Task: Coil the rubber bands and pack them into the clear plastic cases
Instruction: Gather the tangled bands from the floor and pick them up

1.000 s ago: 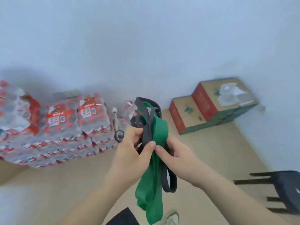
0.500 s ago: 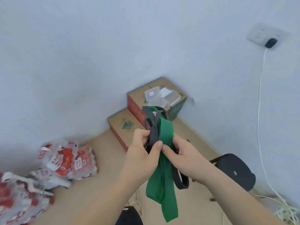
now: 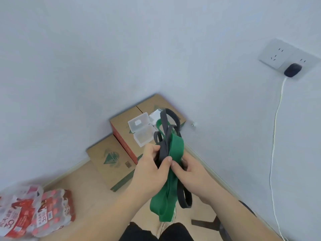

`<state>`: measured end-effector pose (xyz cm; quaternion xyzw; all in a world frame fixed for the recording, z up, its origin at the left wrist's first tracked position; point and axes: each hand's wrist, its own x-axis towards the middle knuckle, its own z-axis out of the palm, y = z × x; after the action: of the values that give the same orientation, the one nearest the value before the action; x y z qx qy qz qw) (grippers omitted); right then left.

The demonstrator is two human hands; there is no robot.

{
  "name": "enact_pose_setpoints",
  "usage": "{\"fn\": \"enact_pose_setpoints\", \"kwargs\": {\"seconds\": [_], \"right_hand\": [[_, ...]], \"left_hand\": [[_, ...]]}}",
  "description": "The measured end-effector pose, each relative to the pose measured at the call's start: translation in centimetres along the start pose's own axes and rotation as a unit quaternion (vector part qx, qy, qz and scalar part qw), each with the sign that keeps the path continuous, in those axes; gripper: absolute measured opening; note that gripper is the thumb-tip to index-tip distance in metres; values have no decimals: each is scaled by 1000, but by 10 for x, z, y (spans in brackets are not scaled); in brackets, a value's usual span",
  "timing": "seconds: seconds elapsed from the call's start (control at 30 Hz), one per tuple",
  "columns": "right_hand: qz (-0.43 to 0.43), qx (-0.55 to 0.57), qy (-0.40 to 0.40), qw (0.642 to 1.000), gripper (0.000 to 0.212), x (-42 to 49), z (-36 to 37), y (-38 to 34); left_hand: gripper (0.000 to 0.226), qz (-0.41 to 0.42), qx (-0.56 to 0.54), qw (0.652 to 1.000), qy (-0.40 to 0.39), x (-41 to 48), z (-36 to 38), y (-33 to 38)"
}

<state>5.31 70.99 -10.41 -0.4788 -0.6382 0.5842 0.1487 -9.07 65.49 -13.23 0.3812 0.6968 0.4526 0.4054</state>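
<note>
A clear plastic case (image 3: 145, 139) stands open on the taller cardboard box (image 3: 121, 126), toward its near edge. In mid-air in front of it, the left hand (image 3: 151, 169) grips the dark grey bands (image 3: 165, 145) mid-length. The right hand (image 3: 189, 173) pinches the green band (image 3: 176, 150) beside them. All hang limp, so they are probably light, soft and stretchy, and best taken at one looped end to coil.

Cardboard boxes (image 3: 111, 159), bottle packs (image 3: 43, 211), socket (image 3: 284, 56)

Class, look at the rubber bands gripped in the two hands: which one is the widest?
The green band. It is one broad, flat strip hanging below the hands, whereas the dark grey bands bunched beside it are all narrow loops.
</note>
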Motion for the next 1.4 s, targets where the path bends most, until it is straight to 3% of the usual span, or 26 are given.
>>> {"fn": "enact_pose_setpoints", "kwargs": {"seconds": [0.27,0.53,0.8,0.97,1.17,1.4], "right_hand": [[24,-25,-142,989,29,120,-54,41],[33,-70,-251,965,27,149,-86,42],[70,-101,-327,937,27,187,-71,101],[88,-127,-389,908,25,246,-48,194],[127,-155,-404,893,23,310,-21,350],[132,-184,-406,885,19,344,-25,454]], "left_hand": [[22,-92,-23,990,107,82,61,-22],[19,-126,-63,973,185,84,96,-22],[19,-158,-83,949,259,90,129,-85],[16,-202,-81,927,306,119,170,-180],[16,-260,-85,904,327,158,249,-326],[17,-291,-73,886,352,175,318,-406]]}}
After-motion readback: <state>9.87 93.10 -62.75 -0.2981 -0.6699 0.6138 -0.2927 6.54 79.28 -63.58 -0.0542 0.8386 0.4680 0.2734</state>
